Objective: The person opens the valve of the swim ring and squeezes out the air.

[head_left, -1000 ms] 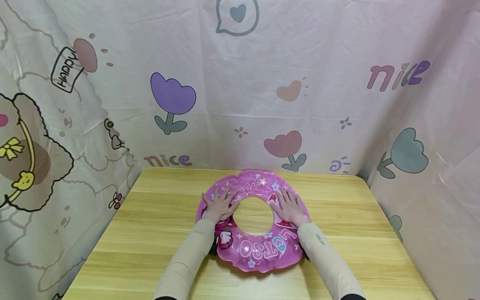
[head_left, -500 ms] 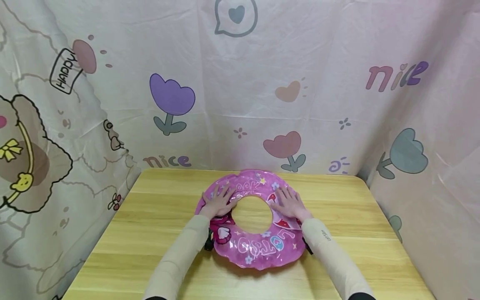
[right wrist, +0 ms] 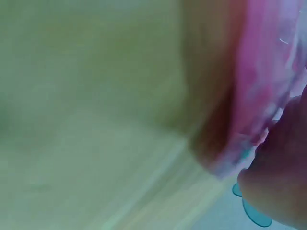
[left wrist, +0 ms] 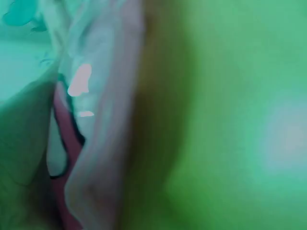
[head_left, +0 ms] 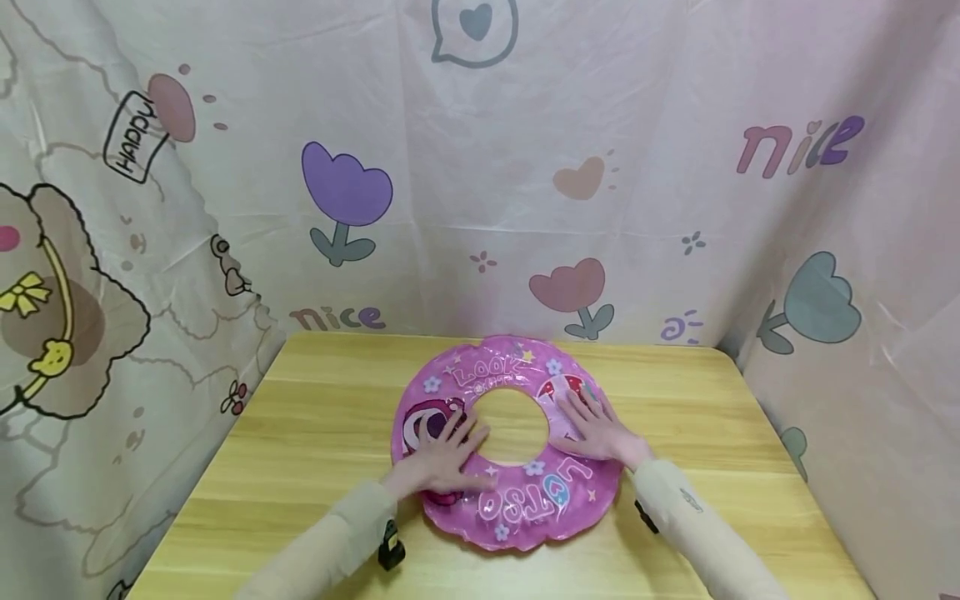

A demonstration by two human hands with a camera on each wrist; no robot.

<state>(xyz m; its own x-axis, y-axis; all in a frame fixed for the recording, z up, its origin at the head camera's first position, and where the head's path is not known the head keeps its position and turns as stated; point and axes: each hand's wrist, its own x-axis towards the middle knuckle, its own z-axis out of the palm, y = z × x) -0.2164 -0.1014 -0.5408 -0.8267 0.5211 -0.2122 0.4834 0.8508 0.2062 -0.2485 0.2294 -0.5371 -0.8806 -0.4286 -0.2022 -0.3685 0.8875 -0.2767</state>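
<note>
A pink inflatable swim ring point(head_left: 517, 508) with printed letters, flowers and a cartoon face lies flat on the wooden table. Over its left side is my left hand point(head_left: 444, 460), fingers spread, the fingertips near the central hole. My right hand point(head_left: 596, 429) rests on the ring's right side with its fingers extended. In the left wrist view the ring's side point(left wrist: 100, 120) shows blurred next to the table surface. The right wrist view has the ring's pink edge point(right wrist: 259, 81) beside part of my right hand point(right wrist: 280, 167). Neither palm's underside can be seen.
The light wooden table point(head_left: 300, 433) extends around the ring on all sides. A printed fabric curtain point(head_left: 465, 167) hangs behind it and along both sides. A small black wrist device point(head_left: 391, 546) sits under my left sleeve.
My left hand has slid toward me, uncovering the cartoon face on the ring. My right hand has shifted slightly outward and toward me. The ring stays in nearly the same place.
</note>
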